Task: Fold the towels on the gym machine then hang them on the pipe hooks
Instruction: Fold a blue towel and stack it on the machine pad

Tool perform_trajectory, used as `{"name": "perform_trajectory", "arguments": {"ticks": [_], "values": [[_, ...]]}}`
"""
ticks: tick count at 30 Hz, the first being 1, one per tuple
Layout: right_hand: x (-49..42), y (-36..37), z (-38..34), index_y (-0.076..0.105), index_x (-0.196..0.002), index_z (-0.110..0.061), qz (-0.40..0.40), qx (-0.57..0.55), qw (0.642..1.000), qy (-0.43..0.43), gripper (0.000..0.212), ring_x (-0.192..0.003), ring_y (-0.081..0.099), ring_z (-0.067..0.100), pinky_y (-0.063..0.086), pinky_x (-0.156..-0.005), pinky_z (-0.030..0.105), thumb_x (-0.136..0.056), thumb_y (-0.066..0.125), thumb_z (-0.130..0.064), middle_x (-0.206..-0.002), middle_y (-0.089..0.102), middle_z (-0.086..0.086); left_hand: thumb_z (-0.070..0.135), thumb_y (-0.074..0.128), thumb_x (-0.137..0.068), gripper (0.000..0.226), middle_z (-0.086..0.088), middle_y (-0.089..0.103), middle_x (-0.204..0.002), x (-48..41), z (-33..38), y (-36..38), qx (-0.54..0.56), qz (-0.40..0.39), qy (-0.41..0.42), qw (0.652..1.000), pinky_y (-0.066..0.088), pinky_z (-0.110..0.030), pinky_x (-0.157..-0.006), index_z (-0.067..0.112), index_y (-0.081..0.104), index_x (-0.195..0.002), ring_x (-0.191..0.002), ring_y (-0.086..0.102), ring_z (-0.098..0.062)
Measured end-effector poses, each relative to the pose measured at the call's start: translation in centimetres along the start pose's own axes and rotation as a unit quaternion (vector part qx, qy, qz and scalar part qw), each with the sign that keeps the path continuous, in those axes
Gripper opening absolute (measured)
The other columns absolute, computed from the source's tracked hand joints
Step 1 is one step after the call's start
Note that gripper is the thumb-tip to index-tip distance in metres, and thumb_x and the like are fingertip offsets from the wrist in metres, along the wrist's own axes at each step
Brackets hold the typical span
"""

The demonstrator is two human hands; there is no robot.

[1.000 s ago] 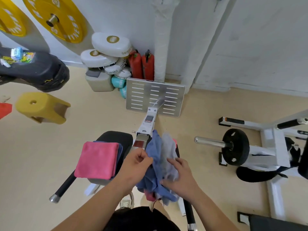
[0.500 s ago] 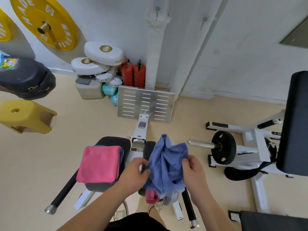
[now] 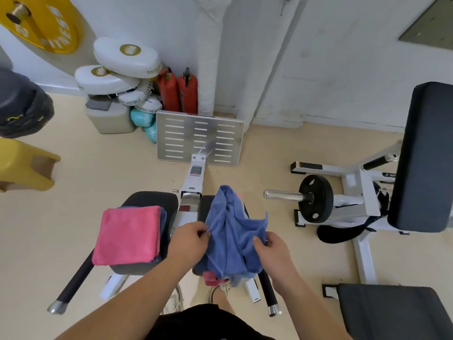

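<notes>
Blue terry cloth, the crumpled blue towel (image 3: 232,231), bunches up between my hands just right of the gym machine's white centre beam (image 3: 193,182), over the pad on that side. My left hand (image 3: 190,242) pinches the towel's left edge between thumb and fingers. My right hand (image 3: 270,251) pinches its right edge, thumb on top. A scrap of pink towel (image 3: 212,278) pokes out beneath the blue one. Left of the beam, a folded pink towel (image 3: 127,235) tops a small stack on the left pad (image 3: 152,200). Beyond the beam's far end, the white-wrapped pipe (image 3: 208,52) stands against the wall.
</notes>
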State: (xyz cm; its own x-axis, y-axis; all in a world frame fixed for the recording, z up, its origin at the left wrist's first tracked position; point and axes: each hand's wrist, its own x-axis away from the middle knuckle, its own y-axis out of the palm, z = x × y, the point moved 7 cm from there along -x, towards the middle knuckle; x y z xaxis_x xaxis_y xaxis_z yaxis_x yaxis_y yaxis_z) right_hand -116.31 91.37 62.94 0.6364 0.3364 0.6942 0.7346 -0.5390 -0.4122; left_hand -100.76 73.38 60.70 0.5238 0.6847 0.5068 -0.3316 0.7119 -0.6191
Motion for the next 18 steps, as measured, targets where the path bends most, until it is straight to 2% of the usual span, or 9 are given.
{"name": "perform_trajectory", "arguments": {"ticks": [2,4,6,9,10,12,13,15,18], "values": [[-0.2,0.1,0.5,0.059,-0.097,0.001,0.001,0.013,1.000,0.004,0.027,-0.072,0.050,0.019,0.043,-0.068,0.034,-0.097,0.056,-0.025,-0.081,0.057,0.010,0.019,0.063,-0.091,0.016,0.008,0.070,-0.076,1.0,0.8,-1.2,0.031,0.008,0.000,0.999,0.055,-0.030,-0.070,0.023,0.069,-0.078,-0.072,0.065,-0.011],[-0.2,0.0,0.8,0.057,-0.093,0.002,0.013,0.020,1.000,0.000,0.027,-0.068,0.047,0.018,0.041,-0.066,0.034,-0.096,0.056,-0.024,-0.075,0.053,0.007,0.011,0.061,-0.088,0.019,0.006,0.063,-0.067,2.4,1.4,-2.5,0.133,-0.008,-0.029,0.991,0.048,-0.027,-0.064,0.014,0.060,-0.069,-0.063,0.057,-0.011],[0.1,-0.1,1.3,0.054,-0.087,0.002,0.030,0.023,0.999,0.007,0.024,-0.065,0.042,0.018,0.037,-0.062,0.033,-0.094,0.056,-0.020,-0.071,0.047,0.006,0.006,0.056,-0.086,0.020,-0.001,0.052,-0.065,3.9,2.0,-4.4,0.265,-0.026,-0.055,0.962,0.039,-0.031,-0.062,0.007,0.052,-0.067,-0.060,0.046,-0.014],[1.6,0.0,1.2,0.054,-0.086,-0.012,0.052,0.001,0.999,0.016,0.008,-0.069,0.045,0.020,0.038,-0.060,0.029,-0.093,0.055,-0.015,-0.077,0.049,0.004,0.014,0.057,-0.077,0.012,-0.009,0.043,-0.071,6.3,4.2,-9.3,0.393,-0.033,-0.037,0.918,0.033,-0.038,-0.068,0.006,0.049,-0.072,-0.066,0.041,-0.020],[2.1,-0.1,0.9,0.059,-0.100,-0.014,0.071,-0.002,0.997,0.006,0.008,-0.078,0.053,0.023,0.044,-0.066,0.031,-0.092,0.057,-0.015,-0.091,0.057,0.007,0.015,0.058,-0.073,0.016,-0.012,0.042,-0.074,7.2,5.3,-11.2,0.408,-0.031,-0.013,0.912,0.032,-0.039,-0.069,0.004,0.047,-0.073,-0.068,0.040,-0.021],[3.7,-0.5,-1.2,0.053,-0.138,-0.012,0.109,0.019,0.993,-0.032,0.047,-0.103,0.059,0.025,0.049,-0.083,0.034,-0.093,0.063,-0.017,-0.132,0.055,0.013,0.017,0.060,-0.067,0.021,-0.019,0.045,-0.076,8.9,7.9,-14.9,0.404,-0.032,0.053,0.913,0.032,-0.041,-0.072,0.003,0.044,-0.068,-0.073,0.040,-0.024],[4.7,-0.4,-3.3,0.047,-0.146,-0.011,0.105,0.017,0.991,-0.082,0.056,-0.109,0.059,0.021,0.047,-0.086,0.031,-0.093,0.067,-0.016,-0.139,0.052,0.013,0.017,0.059,-0.066,0.019,-0.024,0.050,-0.077,10.0,9.3,-16.6,0.387,-0.032,0.084,0.918,0.033,-0.041,-0.072,0.003,0.047,-0.066,-0.074,0.042,-0.025],[7.3,0.5,-8.6,0.051,-0.144,-0.015,0.039,-0.014,0.979,-0.199,0.056,-0.110,0.061,0.014,0.050,-0.087,0.026,-0.091,0.070,-0.010,-0.132,0.058,0.015,0.016,0.058,-0.070,0.011,-0.025,0.056,-0.074,11.9,11.6,-19.4,0.336,-0.024,0.141,0.931,0.038,-0.035,-0.069,0.005,0.055,-0.068,-0.070,0.047,-0.021],[11.4,1.5,-14.9,0.063,-0.128,-0.035,-0.057,0.037,0.950,-0.306,0.051,-0.115,0.061,0.003,0.046,-0.097,0.015,-0.088,0.064,-0.003,-0.123,0.067,-0.012,0.018,0.062,-0.082,0.010,0.002,0.057,-0.063,14.4,14.2,-22.3,0.289,-0.017,0.219,0.932,0.041,-0.018,-0.057,0.019,0.063,-0.072,-0.059,0.049,-0.009]]}}
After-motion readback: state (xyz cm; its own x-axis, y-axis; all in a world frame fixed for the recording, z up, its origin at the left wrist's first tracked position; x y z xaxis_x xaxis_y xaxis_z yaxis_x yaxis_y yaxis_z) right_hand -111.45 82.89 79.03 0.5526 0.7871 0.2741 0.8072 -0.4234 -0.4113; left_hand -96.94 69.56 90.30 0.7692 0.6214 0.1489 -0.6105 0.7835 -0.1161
